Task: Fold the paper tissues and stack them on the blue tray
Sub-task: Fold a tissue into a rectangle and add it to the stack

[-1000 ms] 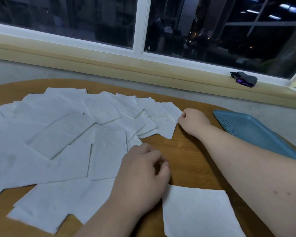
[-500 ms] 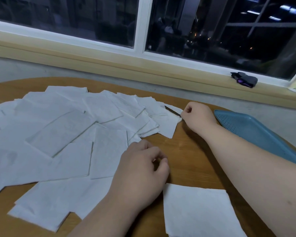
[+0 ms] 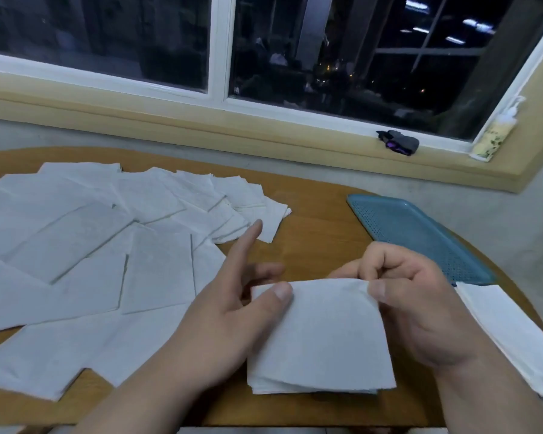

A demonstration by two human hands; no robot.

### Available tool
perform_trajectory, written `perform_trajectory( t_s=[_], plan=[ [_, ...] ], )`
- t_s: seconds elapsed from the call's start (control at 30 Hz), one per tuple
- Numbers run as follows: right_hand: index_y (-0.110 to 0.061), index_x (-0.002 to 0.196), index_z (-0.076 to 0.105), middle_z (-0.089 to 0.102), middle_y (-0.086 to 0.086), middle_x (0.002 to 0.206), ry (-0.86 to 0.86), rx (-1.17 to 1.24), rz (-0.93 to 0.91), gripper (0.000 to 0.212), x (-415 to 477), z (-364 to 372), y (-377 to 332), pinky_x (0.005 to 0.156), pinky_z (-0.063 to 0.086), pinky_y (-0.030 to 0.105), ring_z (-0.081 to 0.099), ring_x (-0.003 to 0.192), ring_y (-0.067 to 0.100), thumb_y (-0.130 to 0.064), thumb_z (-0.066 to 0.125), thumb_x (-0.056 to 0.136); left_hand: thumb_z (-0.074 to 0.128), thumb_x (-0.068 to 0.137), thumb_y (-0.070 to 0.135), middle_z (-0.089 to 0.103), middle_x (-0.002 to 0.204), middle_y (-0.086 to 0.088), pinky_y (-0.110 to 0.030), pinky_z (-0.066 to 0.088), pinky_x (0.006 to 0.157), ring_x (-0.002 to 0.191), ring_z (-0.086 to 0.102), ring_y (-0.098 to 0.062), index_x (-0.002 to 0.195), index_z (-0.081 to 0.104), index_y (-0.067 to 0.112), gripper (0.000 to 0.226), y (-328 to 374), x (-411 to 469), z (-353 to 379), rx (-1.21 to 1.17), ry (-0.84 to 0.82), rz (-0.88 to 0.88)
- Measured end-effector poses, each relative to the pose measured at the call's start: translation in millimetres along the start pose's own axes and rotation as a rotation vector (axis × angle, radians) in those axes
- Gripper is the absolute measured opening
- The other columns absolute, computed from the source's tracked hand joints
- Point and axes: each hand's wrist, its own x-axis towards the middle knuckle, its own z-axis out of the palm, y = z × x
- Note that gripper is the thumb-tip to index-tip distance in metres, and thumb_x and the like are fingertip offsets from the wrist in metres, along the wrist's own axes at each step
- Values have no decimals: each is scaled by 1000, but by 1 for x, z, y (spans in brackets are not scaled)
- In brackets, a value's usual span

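Both hands hold one white paper tissue (image 3: 322, 336) above the near edge of the wooden table (image 3: 320, 242). My left hand (image 3: 229, 314) pinches its top left corner between thumb and fingers, with the index finger stretched out. My right hand (image 3: 414, 305) pinches the top right corner with curled fingers. The tissue hangs down, and its lower edge shows several layers. The blue tray (image 3: 417, 236) lies to the right behind my right hand, with nothing on the part that shows. Several more unfolded tissues (image 3: 85, 255) lie spread in an overlapping pile on the left.
Another white tissue (image 3: 511, 333) lies at the table's right edge, next to my right wrist. On the window sill behind sit a small dark object (image 3: 398, 142) and a patterned bottle (image 3: 496, 133) in the corner.
My right hand has pulled a tissue from the far pile toward me, and my left hand has lifted off the table to pinch its other corner. The camera view has shifted to the right.
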Motion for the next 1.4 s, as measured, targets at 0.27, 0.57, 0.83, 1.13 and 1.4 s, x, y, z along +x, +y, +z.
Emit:
perform_trajectory(
  t_s=[0.27,0.57,0.83,1.13,1.4],
  plan=[
    [-17,62,45,49,12,68,261,166,252,20,-21,-10,20,51,32,30,44,62,27,-15,49,81,73,72,40,64,86,-6,-42,50,80,82,61,-28,124,47,72,66,1,-22,4,61,-79,-67],
    [-36,108,65,76,6,84,200,-61,220,25,-28,-6,27,75,59,48,74,80,27,-15,66,94,69,84,29,74,90,5,-47,51,97,94,70,-19,105,76,46,28,-8,-18,1,19,26,-198],
    [-42,91,77,73,-20,85,211,-428,164,19,-25,-4,33,68,50,20,65,83,1,-28,65,94,68,73,40,76,84,7,-53,52,98,91,71,-22,93,80,37,24,-9,-13,-4,107,42,-252],
    [-43,87,75,55,-16,60,76,-560,284,23,-22,-12,48,54,41,14,51,55,3,-22,68,89,73,83,39,70,84,10,-19,47,67,76,64,-3,85,73,55,16,-10,-12,-9,465,-54,-255],
    [-48,94,70,61,-26,67,19,-714,310,25,-20,-10,59,56,44,14,58,61,1,-25,63,91,71,85,40,64,88,27,-15,43,67,80,60,6,89,74,49,10,-19,-8,-7,585,-76,-215]
  ],
)
